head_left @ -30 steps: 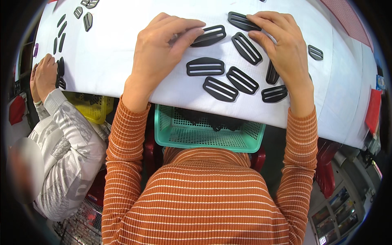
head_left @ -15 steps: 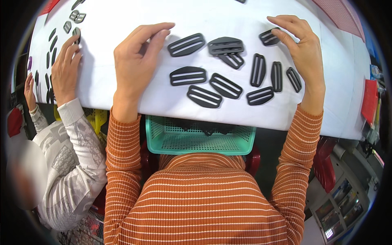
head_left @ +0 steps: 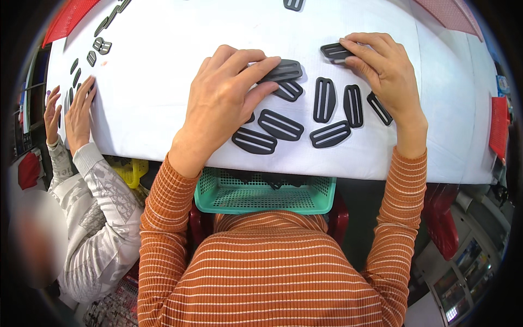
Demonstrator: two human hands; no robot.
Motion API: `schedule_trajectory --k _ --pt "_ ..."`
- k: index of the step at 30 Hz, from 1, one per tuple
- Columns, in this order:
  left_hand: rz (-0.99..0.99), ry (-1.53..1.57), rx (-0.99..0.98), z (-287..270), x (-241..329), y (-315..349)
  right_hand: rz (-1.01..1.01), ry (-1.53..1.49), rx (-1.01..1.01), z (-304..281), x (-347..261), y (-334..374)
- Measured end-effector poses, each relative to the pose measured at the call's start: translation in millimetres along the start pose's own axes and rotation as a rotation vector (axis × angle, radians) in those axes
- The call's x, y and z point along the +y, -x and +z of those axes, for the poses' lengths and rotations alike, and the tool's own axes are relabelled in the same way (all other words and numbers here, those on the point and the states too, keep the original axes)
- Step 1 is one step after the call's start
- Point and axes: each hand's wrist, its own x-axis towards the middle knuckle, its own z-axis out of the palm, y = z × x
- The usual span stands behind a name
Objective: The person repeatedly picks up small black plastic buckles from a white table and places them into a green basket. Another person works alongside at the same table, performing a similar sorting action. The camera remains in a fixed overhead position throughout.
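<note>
My left hand (head_left: 226, 90) reaches over the white-covered table, index finger and thumb closed on the left end of a dark strap slider buckle (head_left: 286, 70). Another slider buckle (head_left: 289, 91) lies partly beneath that one. Up and to the right, my right hand (head_left: 384, 68) pinches one end of a black slider buckle (head_left: 333, 51), which appears tilted just off the cloth. Between my wrists several more lie flat, among them an upright buckle (head_left: 324, 100), a slanted buckle (head_left: 280, 125) and a low buckle (head_left: 330, 134). My left hand partly hides one other.
A green plastic basket (head_left: 261, 205) with black pieces inside sits at my lap below the table edge. To the left, a co-worker's hand (head_left: 80, 117) is beside more buckles. A red basket (head_left: 71, 20) stands far left, a pink one (head_left: 452, 15) far right.
My left hand has moved right and closed on the stacked buckle. My right hand has shifted slightly left, now pinching its buckle. The whole view has shifted a little.
</note>
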Motion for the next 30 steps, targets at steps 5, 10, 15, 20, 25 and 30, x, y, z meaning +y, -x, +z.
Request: schedule_trajectory --k 5,10,15,20,25,30 --pt "0.020 -0.067 0.035 -1.7 3.1 -10.2 0.212 -0.111 0.072 -3.2 -1.0 9.6" --pt "0.014 -0.235 0.064 -3.2 12.4 -12.2 0.308 -0.007 0.211 -22.4 -19.7 21.5" --pt "-0.004 -0.014 0.031 3.7 41.1 -17.4 0.482 -0.032 0.090 -39.6 -29.7 44.8" --pt "0.011 0.027 -0.029 13.9 72.1 -11.8 0.503 -0.085 0.046 -46.7 -44.0 77.9" --pt "0.063 0.002 -0.042 24.2 77.4 -13.8 0.356 0.156 0.105 -46.0 -44.4 91.4" --pt "0.257 -0.013 -0.222 27.8 63.2 -38.7 0.605 -0.189 -0.015 -50.6 -23.0 75.9"
